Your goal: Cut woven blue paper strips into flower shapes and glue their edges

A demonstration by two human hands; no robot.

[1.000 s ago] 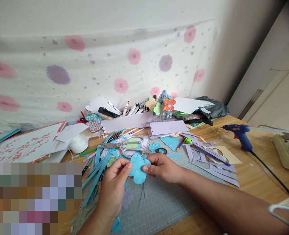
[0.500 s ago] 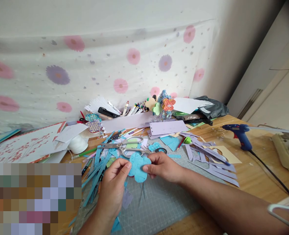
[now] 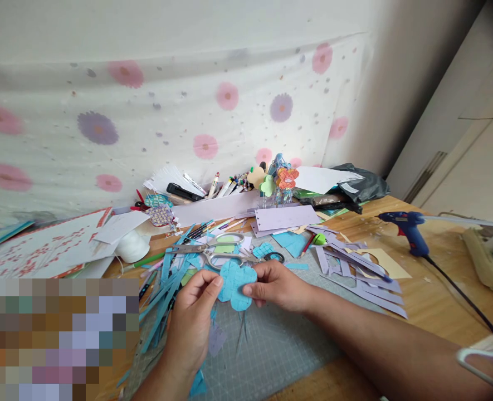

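A blue paper flower [image 3: 234, 285] with rounded petals and drawn lines is held up over the grey cutting mat [image 3: 271, 356]. My left hand [image 3: 196, 306] pinches its left edge between thumb and fingers. On the other side, my right hand [image 3: 277, 287] grips the right petals, thumb in front. Just beyond the flower lies a pair of scissors [image 3: 206, 255] with grey handles. Blue paper strips [image 3: 162, 312] are heaped to the left of my left hand. Behind my right hand is another blue paper piece with lines [image 3: 264, 250].
A blue hot glue gun [image 3: 411, 225] with a black cord lies at the right. Lilac paper scraps [image 3: 355, 267] spread beside the mat. White thread spool [image 3: 132, 247] stands at left. Markers [image 3: 229, 186], decorated paper flowers [image 3: 287, 178] and a black plastic bag [image 3: 367, 184] line the back.
Both hands keep their hold on the blue paper flower, which has turned very slightly. Nothing else on the table has visibly moved.
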